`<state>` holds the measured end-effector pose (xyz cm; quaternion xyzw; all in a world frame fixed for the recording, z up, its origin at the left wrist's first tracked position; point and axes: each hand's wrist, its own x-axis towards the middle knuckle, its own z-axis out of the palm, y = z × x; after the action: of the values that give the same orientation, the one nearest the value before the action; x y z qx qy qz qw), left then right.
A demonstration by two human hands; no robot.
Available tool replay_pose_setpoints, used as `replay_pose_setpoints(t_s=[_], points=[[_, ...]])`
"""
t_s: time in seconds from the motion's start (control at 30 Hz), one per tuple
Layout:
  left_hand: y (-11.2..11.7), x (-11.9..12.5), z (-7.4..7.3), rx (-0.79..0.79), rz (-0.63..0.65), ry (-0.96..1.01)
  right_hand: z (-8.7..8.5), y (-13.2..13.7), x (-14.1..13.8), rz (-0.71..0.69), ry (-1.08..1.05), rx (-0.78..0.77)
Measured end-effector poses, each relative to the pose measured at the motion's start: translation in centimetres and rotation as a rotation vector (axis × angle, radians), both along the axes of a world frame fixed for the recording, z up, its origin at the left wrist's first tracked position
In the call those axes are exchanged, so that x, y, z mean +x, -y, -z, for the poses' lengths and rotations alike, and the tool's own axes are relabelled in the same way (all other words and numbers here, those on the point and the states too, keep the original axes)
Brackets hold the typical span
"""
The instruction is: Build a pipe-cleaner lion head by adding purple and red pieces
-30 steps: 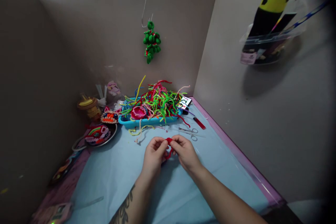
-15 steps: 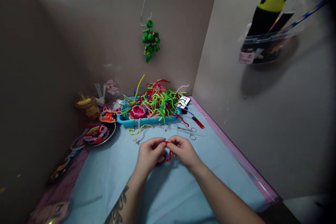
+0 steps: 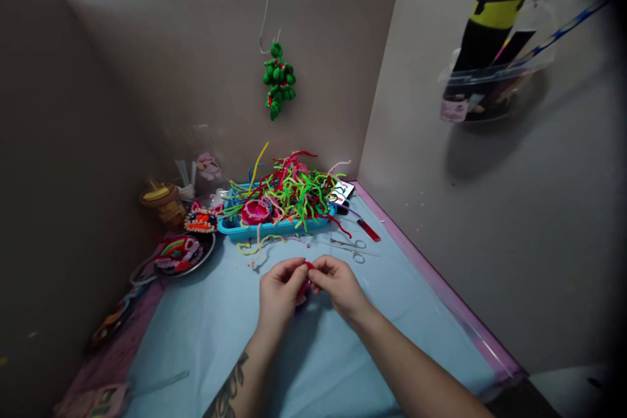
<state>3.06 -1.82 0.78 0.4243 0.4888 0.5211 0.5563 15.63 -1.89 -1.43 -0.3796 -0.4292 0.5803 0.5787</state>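
Note:
Close together over the blue cloth, both my hands pinch a red pipe cleaner (image 3: 309, 266). My left hand (image 3: 280, 290) grips it between thumb and forefinger, with the other fingers curled in. From the other side my right hand (image 3: 337, 282) pinches it, fingertips almost touching the left ones. Just below the fingertips shows part of a small purple and pink fuzzy piece (image 3: 302, 299), mostly hidden by my left hand; which hand bears it I cannot tell. Beyond my hands lie scissors (image 3: 350, 247) and a loose yellow pipe cleaner (image 3: 249, 250).
A blue tray (image 3: 240, 233) heaped with colourful pipe cleaners stands at the back. To its left are a plate (image 3: 208, 253) with fuzzy pieces and a brown pot (image 3: 164, 202). A red-handled tool (image 3: 368, 230) lies right. Grey panels enclose the table; a green ornament (image 3: 279, 81) hangs behind.
The red pipe cleaner's loose end, which hung below my right fingers, no longer shows there. More red now stands up between my fingertips. The view has shifted slightly.

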Motion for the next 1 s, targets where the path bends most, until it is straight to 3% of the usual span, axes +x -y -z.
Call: replay_pose_setpoints(t_s=[0.27,0.5,0.63,0.8,0.9,1.0], points=[[0.4,0.6,0.1,-0.072,0.033,0.110,0.4,-0.1,0.1,0.040,0.056,0.055],[0.0,-1.5,-1.9,0.009,0.267,0.008,-0.7,0.2,1.1,-0.109,0.208,-0.022],[-0.3,-2.2,-2.1,0.024,0.364,-0.148,-0.9,0.3,1.3,-0.142,0.374,0.007],[-0.4,-2.0,-1.7,0.089,0.328,-0.305,-0.7,0.3,1.0,-0.095,0.484,0.069],[-0.5,-1.9,-1.6,0.080,0.330,-0.279,-0.8,0.3,0.9,-0.075,0.505,0.086],[-0.6,-1.8,-1.5,0.095,0.237,-0.214,-1.0,0.3,0.7,-0.060,0.435,0.102]])
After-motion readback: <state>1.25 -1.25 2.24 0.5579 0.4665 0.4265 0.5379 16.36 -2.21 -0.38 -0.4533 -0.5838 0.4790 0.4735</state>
